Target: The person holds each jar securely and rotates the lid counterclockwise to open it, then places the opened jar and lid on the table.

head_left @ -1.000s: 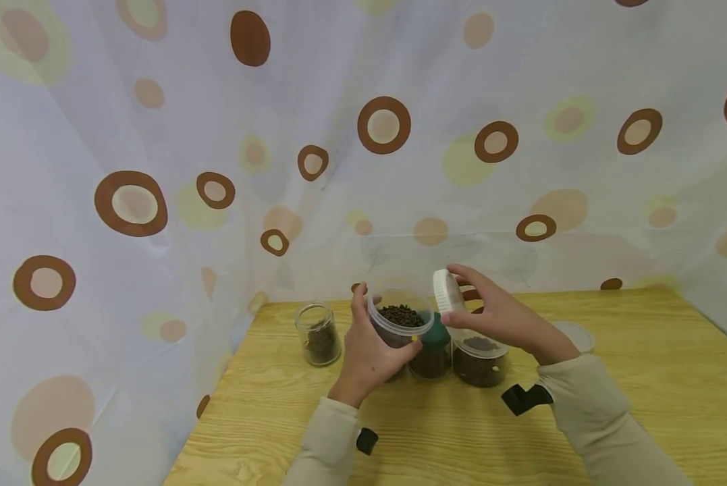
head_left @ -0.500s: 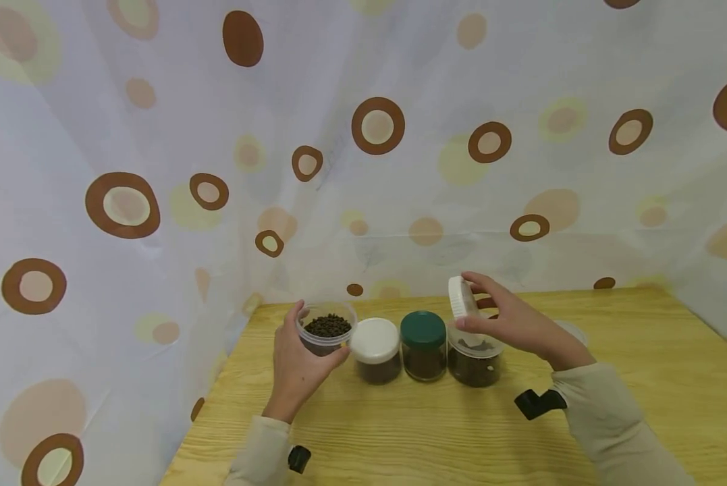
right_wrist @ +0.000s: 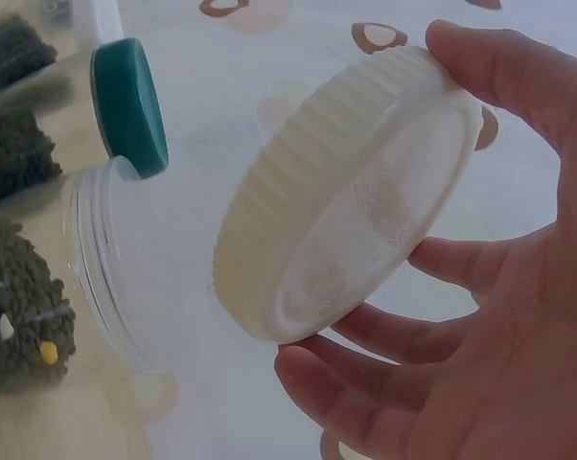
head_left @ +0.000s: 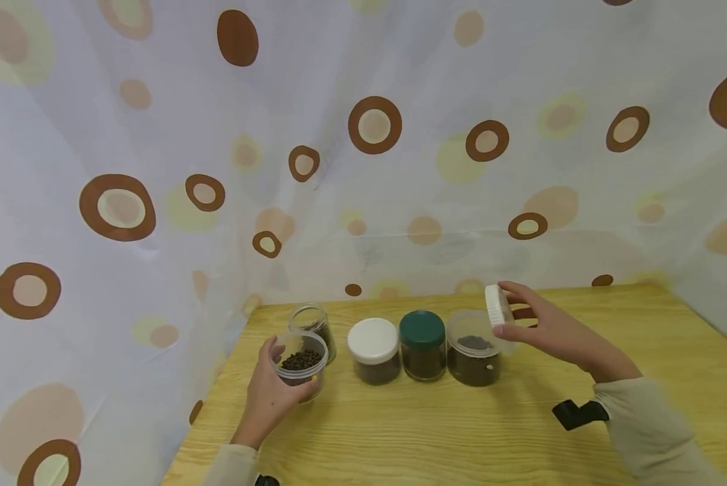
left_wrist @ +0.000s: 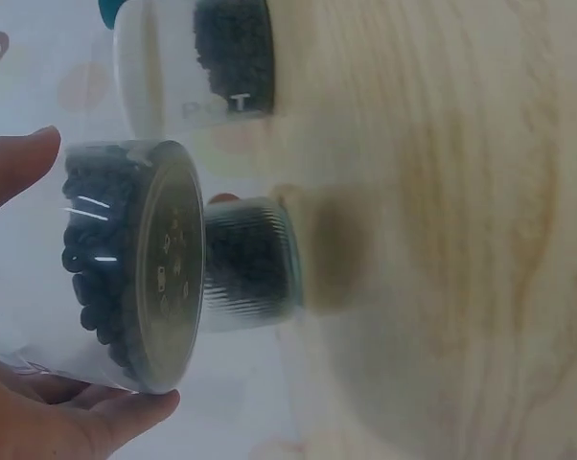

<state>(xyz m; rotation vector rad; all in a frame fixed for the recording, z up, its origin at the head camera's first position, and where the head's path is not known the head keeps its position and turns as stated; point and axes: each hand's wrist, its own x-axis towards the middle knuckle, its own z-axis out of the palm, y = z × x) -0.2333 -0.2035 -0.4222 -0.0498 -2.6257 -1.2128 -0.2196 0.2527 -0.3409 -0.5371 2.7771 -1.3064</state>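
Observation:
My left hand (head_left: 268,398) grips an open clear plastic jar (head_left: 316,372) of dark brown pellets, thumb on the near side. In the left wrist view the jar's round base (left_wrist: 173,268) shows above the wooden table. Just behind it stands a glass jar (head_left: 325,331) without a lid, partly covered by the held jar in the head view. My right hand (head_left: 560,331) holds a white ridged lid (head_left: 495,306) on edge between thumb and fingers. Its shallow inner side (right_wrist: 375,220) faces my palm. The lid is beside the rim of a clear jar (head_left: 474,368) of dark pellets.
Between the hands stand a white-lidded jar (head_left: 373,344) and a green-lidded jar (head_left: 422,337), close together in a row with the clear jar. The wooden table (head_left: 412,439) ends at a patterned curtain (head_left: 424,169) behind and at the left.
My left hand has carried the jar of pellets left and down, from in front of the row to the glass jar. My right hand has moved right with the white lid.

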